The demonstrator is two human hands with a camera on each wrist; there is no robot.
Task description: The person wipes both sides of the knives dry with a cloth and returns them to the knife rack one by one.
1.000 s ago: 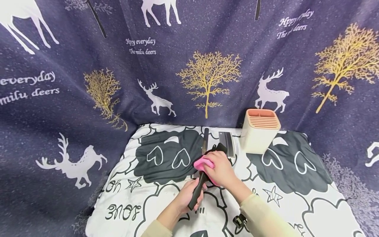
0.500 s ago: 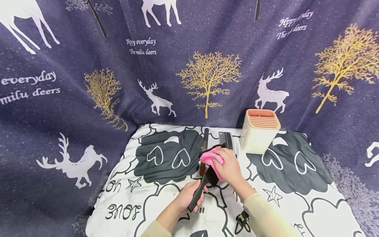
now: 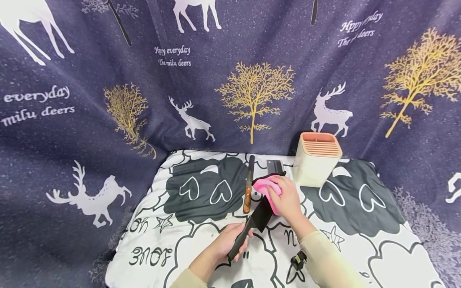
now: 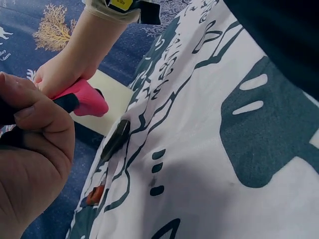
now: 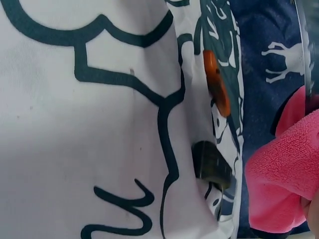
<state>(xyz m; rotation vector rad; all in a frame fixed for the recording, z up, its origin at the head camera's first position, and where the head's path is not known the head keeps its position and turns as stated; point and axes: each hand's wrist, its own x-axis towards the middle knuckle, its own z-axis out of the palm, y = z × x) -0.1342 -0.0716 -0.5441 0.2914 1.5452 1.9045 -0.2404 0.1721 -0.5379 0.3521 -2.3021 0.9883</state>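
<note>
My left hand (image 3: 224,242) grips the black handle of a cleaver (image 3: 261,216), its dark blade slanting up and to the right in the head view. In my right hand (image 3: 289,199) is a pink cloth (image 5: 284,172) with a black edge, folded over the blade's far part and hiding it. The near part of the blade, by the handle, shows bare. Just beyond lies a knife with a brown wooden handle (image 3: 247,199), its blade pointing away. Another cleaver (image 3: 275,165) lies behind the cloth, mostly covered in the head view; its dark handle (image 5: 212,163) shows in the right wrist view.
A cream knife block (image 3: 312,170) with an orange slotted top stands at the back right. Everything rests on a black-and-white patterned cloth (image 3: 151,240). A dark blue curtain (image 3: 230,80) with deer and trees hangs behind and at both sides.
My right hand has slid the pink cloth to the right, along the blade away from the handle, baring more of the blade. The wooden-handled knife shows more fully. My left hand stays nearly still.
</note>
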